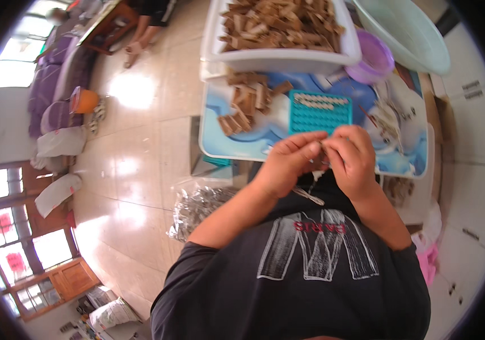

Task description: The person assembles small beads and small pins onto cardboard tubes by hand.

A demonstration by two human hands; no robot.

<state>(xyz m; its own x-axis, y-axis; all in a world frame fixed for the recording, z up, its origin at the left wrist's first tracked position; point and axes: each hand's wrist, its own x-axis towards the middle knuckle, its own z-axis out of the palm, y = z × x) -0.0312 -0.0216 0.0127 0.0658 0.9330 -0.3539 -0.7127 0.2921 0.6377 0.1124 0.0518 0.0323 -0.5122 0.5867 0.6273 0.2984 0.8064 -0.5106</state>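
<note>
My left hand (291, 161) and my right hand (351, 158) meet in front of my chest, just past the near edge of a blue-patterned table (219, 144). Thumbs and fingers of both are pinched together, on something small that the fingertips mostly hide. Below them dangles a pale cord (310, 196), its loose end against my dark shirt; which hand holds it I cannot tell. Right beyond my fingers lies a teal tray (317, 122) with rows of small pockets. Short pale pieces, strung or lined up, rest across its far part.
Left of the tray is a pile of brown cardboard-like strips (245, 105). A white bin (282, 59) heaped with similar strips stands behind, beside a purple bucket (371, 59) and a pale basin (409, 37). Tangled cords (387, 122) lie at right. A clear plastic bag (197, 207) sits below-left.
</note>
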